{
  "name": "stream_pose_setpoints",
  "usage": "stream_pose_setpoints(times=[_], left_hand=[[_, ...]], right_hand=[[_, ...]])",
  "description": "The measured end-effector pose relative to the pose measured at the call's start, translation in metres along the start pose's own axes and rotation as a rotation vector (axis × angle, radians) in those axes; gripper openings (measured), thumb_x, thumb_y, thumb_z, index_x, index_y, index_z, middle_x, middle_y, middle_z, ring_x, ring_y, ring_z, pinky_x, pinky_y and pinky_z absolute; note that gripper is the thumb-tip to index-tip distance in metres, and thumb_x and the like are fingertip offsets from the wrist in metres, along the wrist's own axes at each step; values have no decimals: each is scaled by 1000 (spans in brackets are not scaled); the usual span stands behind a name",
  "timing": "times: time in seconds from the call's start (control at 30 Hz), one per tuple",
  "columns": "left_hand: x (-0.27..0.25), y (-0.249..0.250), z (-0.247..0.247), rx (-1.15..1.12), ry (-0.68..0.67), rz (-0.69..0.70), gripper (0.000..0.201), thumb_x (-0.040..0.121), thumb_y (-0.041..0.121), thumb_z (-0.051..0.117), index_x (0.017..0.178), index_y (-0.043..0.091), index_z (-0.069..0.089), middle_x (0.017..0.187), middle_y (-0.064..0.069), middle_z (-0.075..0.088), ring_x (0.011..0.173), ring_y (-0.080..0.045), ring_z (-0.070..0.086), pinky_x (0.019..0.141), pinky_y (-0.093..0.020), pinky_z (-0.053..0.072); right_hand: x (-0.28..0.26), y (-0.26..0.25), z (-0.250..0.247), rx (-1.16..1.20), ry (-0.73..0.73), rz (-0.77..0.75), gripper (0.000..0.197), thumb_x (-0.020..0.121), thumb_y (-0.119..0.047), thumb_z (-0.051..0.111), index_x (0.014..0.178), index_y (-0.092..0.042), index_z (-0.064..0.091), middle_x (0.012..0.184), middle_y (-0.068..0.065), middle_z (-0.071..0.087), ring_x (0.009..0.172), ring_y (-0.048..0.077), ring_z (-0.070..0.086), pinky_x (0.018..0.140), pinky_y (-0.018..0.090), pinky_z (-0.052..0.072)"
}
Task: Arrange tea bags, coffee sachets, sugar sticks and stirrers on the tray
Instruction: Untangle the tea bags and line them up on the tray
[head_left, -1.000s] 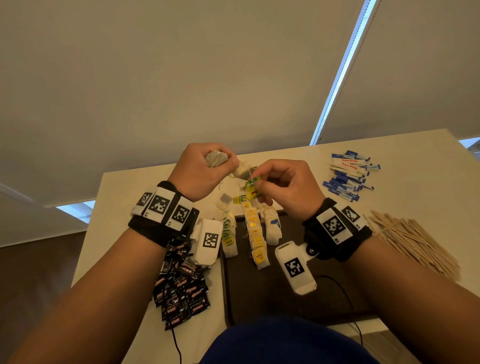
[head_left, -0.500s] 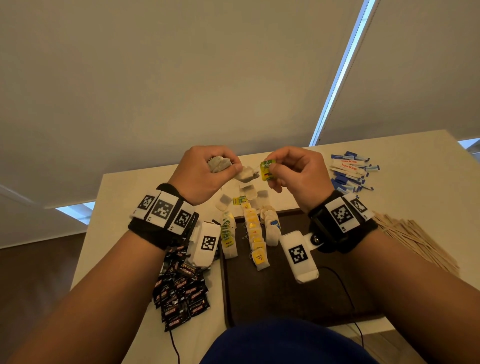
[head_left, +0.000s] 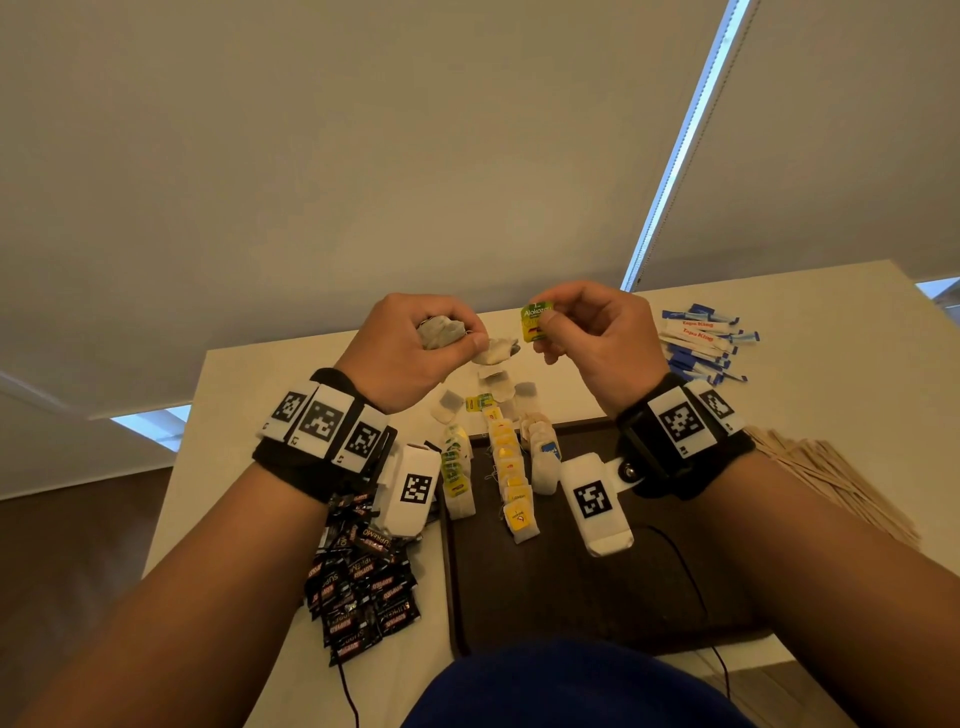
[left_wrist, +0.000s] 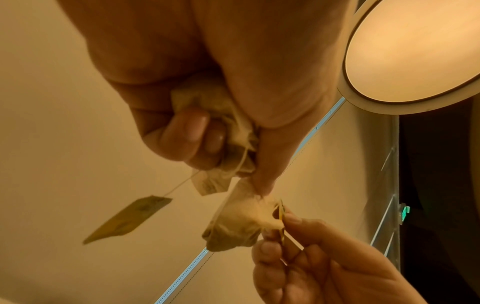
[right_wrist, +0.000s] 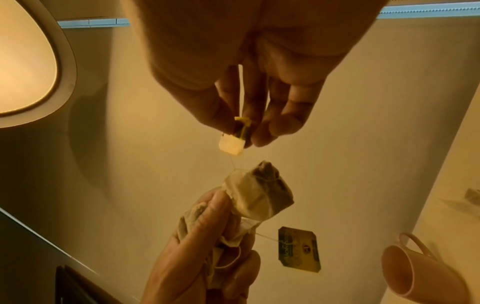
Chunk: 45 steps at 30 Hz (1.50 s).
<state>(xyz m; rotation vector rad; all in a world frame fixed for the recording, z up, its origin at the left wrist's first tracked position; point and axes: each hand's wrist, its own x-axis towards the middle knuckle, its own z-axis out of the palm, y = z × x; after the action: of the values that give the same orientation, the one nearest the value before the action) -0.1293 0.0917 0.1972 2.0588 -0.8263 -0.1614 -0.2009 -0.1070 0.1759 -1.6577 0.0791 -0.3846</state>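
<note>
Tea bags (head_left: 511, 480) are lying in rows on the tray (head_left: 582, 587) beneath both raised hands, the left hand (head_left: 402, 345) clutching a bunch and pinching one bag (head_left: 496, 351), the right hand (head_left: 587, 335) pinching its green tag (head_left: 536, 322).

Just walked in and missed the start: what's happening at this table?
A person is sorting tea bags onto a dark tray. The left hand grips a bunch of tea bags; the right hand pinches one bag's green tag. Three rows already lie on the tray; coffee sachets, sugar sticks and stirrers wait beside it.
</note>
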Motion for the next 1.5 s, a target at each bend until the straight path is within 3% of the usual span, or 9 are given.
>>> stream_pose_setpoints(times=[0.17, 0.27, 0.37, 0.5, 0.6, 0.77, 0.9, 1.17, 1.5], left_hand=[[1, 0, 1, 3, 47, -6, 9, 88, 22, 72, 80, 26, 71, 76, 5, 70, 70, -12, 63, 63, -27, 50], [3, 0, 0, -14, 66, -11, 11, 88, 25, 71, 79, 29, 69, 74, 7, 69, 68, -10, 62, 62, -27, 50], [3, 0, 0, -25, 67, -32, 13, 90, 22, 71, 79, 29, 68, 68, 16, 65, 62, -2, 58, 59, -18, 45], [2, -1, -1, -35, 56, -64, 11, 90, 21, 70, 80, 25, 69, 61, 22, 61, 54, 1, 54, 53, -14, 40], [1, -1, -2, -27, 54, -66, 13, 91, 21, 69, 79, 27, 69, 62, 23, 61, 54, 2, 53, 53, -12, 39], [3, 1, -1, 6, 63, -35, 11, 88, 28, 70, 79, 31, 66, 72, 14, 65, 65, -5, 60, 60, -21, 47], [3, 1, 2, -13, 105, -40, 6, 87, 30, 68, 81, 27, 67, 76, 8, 68, 69, -9, 64, 63, -26, 52], [-1, 8, 9, -100, 176, -40, 8, 90, 13, 69, 85, 17, 66, 78, 0, 65, 65, -3, 62, 52, -11, 46], [0, 6, 8, -225, 108, -131, 2, 87, 14, 73, 88, 13, 72, 56, 20, 62, 49, 3, 53, 48, -8, 37]], right_hand=[[2, 0, 3, 71, -71, 21, 7, 88, 2, 61, 91, 5, 66, 95, 21, 72, 88, 37, 69, 78, 41, 59], [1, 3, 6, 147, -123, 94, 3, 83, -8, 64, 83, -5, 64, 92, 25, 70, 86, 37, 69, 80, 42, 59], [-3, 4, 9, 183, -127, 160, 11, 91, 4, 57, 86, -5, 61, 79, 19, 67, 77, 29, 69, 75, 45, 60], [-7, 1, 9, 225, -108, 238, 21, 93, 9, 51, 105, -2, 65, 90, 21, 70, 83, 29, 71, 65, 38, 61], [-5, 2, 9, 329, -117, 302, 17, 94, 2, 55, 104, -2, 68, 86, 13, 69, 79, 27, 68, 63, 36, 58], [-6, 5, 11, 9, -177, 94, 9, 89, -11, 67, 96, -9, 72, 73, 7, 69, 59, 16, 61, 59, 32, 54], [-6, 6, 13, -36, -189, 49, 15, 88, -17, 70, 91, -3, 75, 61, -5, 66, 51, 7, 53, 55, 30, 47], [-6, 11, 15, -40, -171, 24, 11, 86, -9, 71, 86, 2, 73, 67, 1, 66, 51, 4, 52, 54, 20, 44], [-6, 11, 17, -66, -160, 2, 8, 85, -7, 72, 86, 1, 72, 68, 3, 66, 54, 6, 55, 55, 20, 45]])
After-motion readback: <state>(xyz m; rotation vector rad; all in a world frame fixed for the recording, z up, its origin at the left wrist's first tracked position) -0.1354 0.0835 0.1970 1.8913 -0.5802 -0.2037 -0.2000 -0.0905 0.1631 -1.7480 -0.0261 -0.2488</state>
